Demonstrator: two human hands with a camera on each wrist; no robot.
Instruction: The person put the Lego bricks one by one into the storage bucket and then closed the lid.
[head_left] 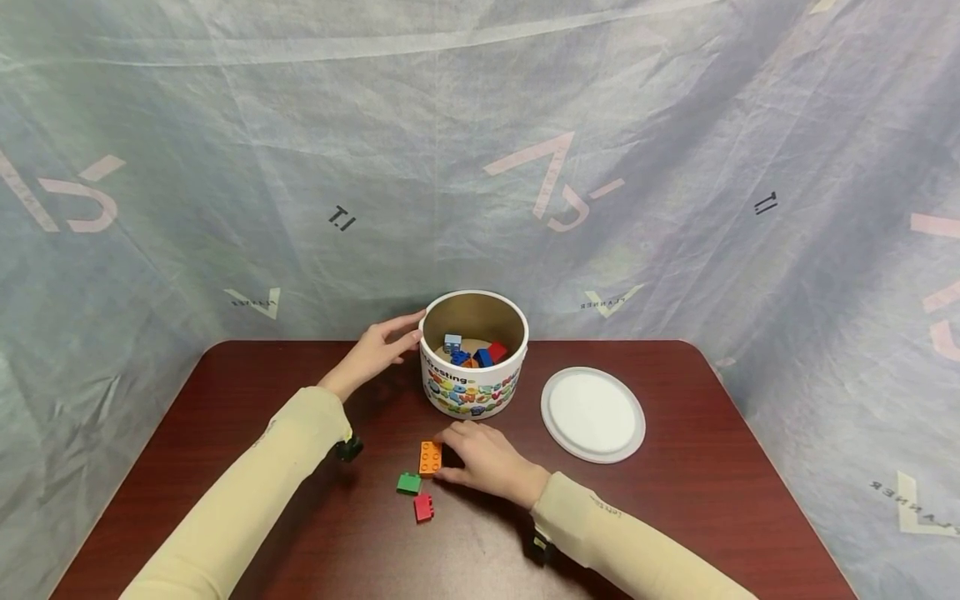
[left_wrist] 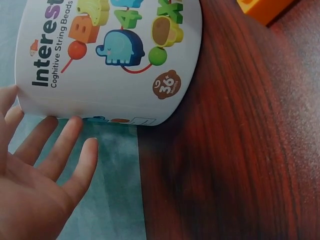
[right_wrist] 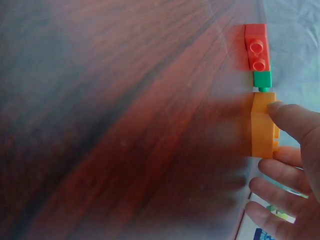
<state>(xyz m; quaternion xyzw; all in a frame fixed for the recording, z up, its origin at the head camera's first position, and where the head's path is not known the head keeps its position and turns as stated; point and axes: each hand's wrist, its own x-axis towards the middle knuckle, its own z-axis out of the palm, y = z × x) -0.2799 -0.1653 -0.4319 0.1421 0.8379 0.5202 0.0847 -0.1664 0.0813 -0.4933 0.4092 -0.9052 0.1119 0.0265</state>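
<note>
My left hand [head_left: 378, 350] rests its extended fingertips against the left side of a round white bucket [head_left: 471, 398] printed with colourful shapes. In the left wrist view those fingers [left_wrist: 75, 175] touch the bucket wall [left_wrist: 115, 95] without curling round it. Inside the bucket lie several blocks, blue, light blue, red and orange. In front of it, my right hand [head_left: 487, 462] pinches an orange toy brick [head_left: 430, 457] on the table, thumb at one end and index finger at the other. Beside that brick are a green brick [head_left: 408, 483] and a red brick [head_left: 423, 507].
A round white lid [head_left: 596, 414] lies flat on the table, right of the bucket. The dark red wooden table [head_left: 300, 533] ends at a grey fabric curtain [head_left: 375, 167], which stands behind and at both sides.
</note>
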